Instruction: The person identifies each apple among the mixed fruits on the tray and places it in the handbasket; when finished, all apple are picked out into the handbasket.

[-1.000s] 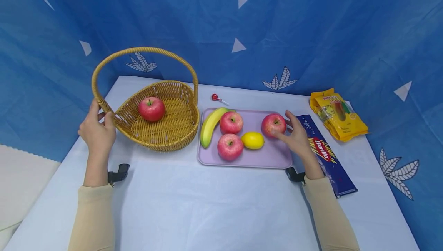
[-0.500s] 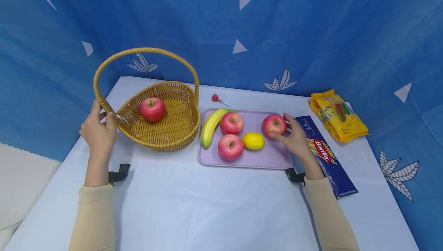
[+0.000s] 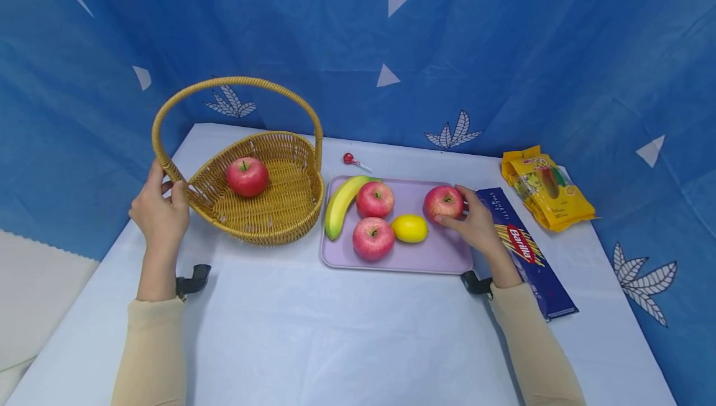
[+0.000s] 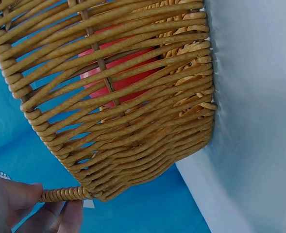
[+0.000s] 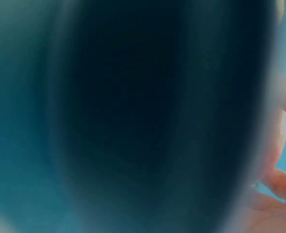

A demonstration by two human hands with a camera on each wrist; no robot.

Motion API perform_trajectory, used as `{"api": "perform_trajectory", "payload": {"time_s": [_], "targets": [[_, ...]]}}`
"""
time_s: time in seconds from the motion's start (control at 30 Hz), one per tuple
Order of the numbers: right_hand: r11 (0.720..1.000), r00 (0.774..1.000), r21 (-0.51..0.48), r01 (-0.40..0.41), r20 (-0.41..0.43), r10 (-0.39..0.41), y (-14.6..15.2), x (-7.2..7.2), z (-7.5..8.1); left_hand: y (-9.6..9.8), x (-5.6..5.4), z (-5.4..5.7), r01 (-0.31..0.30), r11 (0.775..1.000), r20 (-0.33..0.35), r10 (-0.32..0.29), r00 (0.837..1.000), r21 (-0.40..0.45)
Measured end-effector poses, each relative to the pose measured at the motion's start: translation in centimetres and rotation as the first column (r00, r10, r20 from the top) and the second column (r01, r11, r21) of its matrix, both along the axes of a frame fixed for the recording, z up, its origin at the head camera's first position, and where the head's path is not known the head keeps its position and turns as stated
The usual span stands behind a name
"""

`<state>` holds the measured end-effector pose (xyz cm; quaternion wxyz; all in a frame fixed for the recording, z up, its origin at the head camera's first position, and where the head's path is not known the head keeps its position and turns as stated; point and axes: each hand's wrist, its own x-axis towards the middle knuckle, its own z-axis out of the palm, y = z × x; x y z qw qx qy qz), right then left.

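Note:
At the left, my left hand [image 3: 162, 210] grips the base of the wicker basket's handle [image 3: 237, 81]; the left wrist view shows thumb and fingers pinching the wrapped handle [image 4: 65, 194]. One red apple [image 3: 247, 176] lies inside the basket [image 3: 268, 232]. My right hand [image 3: 475, 222] curls round another red apple [image 3: 444, 201] at the right end of the lilac tray [image 3: 414, 263], thumb on its near side and fingers on its far right. Also on the tray are two more apples [image 3: 373, 238], a banana [image 3: 342, 206] and a lemon [image 3: 410, 228]. A dark blur hides most of the right wrist view.
A red lollipop [image 3: 349, 158] lies behind the tray. To the right are a blue spaghetti packet [image 3: 526, 250], partly under my right forearm, and a yellow snack bag [image 3: 548, 188]. Blue curtains [image 3: 358, 39] hang round the white table [image 3: 335, 337].
My right hand's fingers have closed in on the right-hand apple, from loosely spread to hugging its side. The left hand still holds the basket handle; the fruit stays in place.

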<state>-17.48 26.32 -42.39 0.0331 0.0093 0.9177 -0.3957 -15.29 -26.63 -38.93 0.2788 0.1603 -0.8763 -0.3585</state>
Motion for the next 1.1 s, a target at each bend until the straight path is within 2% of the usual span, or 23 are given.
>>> {"api": "perform_trajectory", "payload": {"time_s": [0.2,0.37,0.63,0.73,0.83,0.97,1.1], "targets": [[0.999,0.999,-0.003,0.044,-0.014,-0.044,-0.2,0.0,-0.1,0.0,-0.1,-0.1,-0.007,1.000,0.011,0.007,1.000,0.003],[0.995,0.995,-0.025,0.093,-0.031,-0.094,-0.4,0.3,0.4,0.0,-0.1,-0.1,-0.003,1.000,0.015,0.003,1.000,0.008],[0.991,0.992,-0.111,0.078,-0.088,-0.088,-1.9,1.2,2.7,0.1,0.0,0.0,-0.004,1.000,0.001,0.004,1.000,0.003],[0.986,0.990,-0.165,0.036,-0.128,-0.057,-3.5,1.8,3.9,0.1,0.0,0.1,-0.004,1.000,-0.002,0.004,1.000,0.001],[0.973,0.983,-0.228,-0.041,-0.183,-0.001,-5.3,2.2,5.2,0.2,0.0,0.1,-0.003,1.000,0.000,0.003,1.000,0.003],[0.944,0.966,-0.289,-0.159,-0.242,0.089,-8.0,2.5,6.6,0.2,0.1,0.2,-0.003,1.000,-0.001,0.003,1.000,0.006],[0.914,0.948,-0.314,-0.257,-0.266,0.175,-11.1,2.4,7.6,0.2,0.1,0.1,-0.004,1.000,0.006,0.004,1.000,0.007]]}}
